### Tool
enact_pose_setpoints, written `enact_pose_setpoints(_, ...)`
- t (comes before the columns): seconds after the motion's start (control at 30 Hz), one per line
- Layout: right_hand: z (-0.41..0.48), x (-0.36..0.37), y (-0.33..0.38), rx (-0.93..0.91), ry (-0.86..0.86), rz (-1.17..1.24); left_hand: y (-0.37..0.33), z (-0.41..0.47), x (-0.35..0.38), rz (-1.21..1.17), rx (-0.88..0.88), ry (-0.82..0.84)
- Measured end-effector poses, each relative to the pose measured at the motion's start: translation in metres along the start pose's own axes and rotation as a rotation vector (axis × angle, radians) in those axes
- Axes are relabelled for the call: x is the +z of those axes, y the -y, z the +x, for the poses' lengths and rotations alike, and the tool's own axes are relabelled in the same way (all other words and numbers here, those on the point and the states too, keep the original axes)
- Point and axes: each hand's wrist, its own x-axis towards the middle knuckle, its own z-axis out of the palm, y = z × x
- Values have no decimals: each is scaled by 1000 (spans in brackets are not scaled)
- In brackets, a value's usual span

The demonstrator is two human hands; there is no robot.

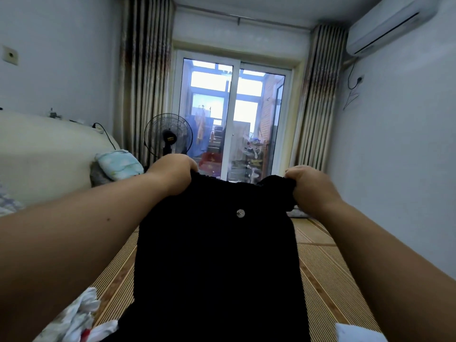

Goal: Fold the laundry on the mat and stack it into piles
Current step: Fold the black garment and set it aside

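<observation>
The left hand (172, 174) and right hand (308, 186) are holding the garment (217, 255) up, fingers (291, 172) curling round its top corners; keeping them level and taut is probably helping.

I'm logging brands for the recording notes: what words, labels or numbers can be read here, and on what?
No text is readable.
Standing fan: yellow hub label, too blurred to read.
Air conditioner: faint marks near its lower corner, too small to read.
Black garment: no label showing, only a plain button.
</observation>
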Motion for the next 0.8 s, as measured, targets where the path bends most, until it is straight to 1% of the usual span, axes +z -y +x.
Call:
enact_pose_setpoints(0.07, -5, 5, 0, -66, -21, 212, 2, -2, 4, -317, 43, -40)
enact_pose_setpoints(0.13, -8, 11, 4, -165, -34, 355, -1, -6, 7, -635, 92, -12)
enact_pose_setpoints(0.2, -10, 14, 14, -246, -28, 394, -12, -13, 10, -815, 172, 72)
enact_pose_setpoints(0.3, -13, 16, 30, -336, 2, 344, -33, -24, 9, -1014, 256, 235)
enact_pose_setpoints(0.37, -16, 17, 38, -368, 29, 291, -43, -29, 10, -1025, 299, 313)
enact_pose_setpoints(0.43, -17, 21, 41, -417, 14, 191, -44, -28, 12, -1009, 345, 358)
enact_pose_setpoints(0.53, -16, 28, 43, -435, 64, 29, -43, -29, 11, -956, 373, 372)
enact_pose_setpoints(0.6, -15, 29, 42, -430, 91, -41, -43, -28, 11, -957, 345, 392)
enact_pose_setpoints(0.67, -15, 31, 41, -439, 110, -63, -44, -30, 11, -1097, 273, 451)
enact_pose_setpoints(0.73, -14, 33, 39, -431, 130, -96, -47, -35, 10, -1346, 170, 554)
enact_pose_setpoints(0.77, -14, 34, 38, -429, 135, -116, -48, -37, 8, -1415, 138, 589)
enact_pose_setpoints(0.8, -15, 34, 38, -422, 138, -141, -50, -37, 7, -1404, 126, 604)
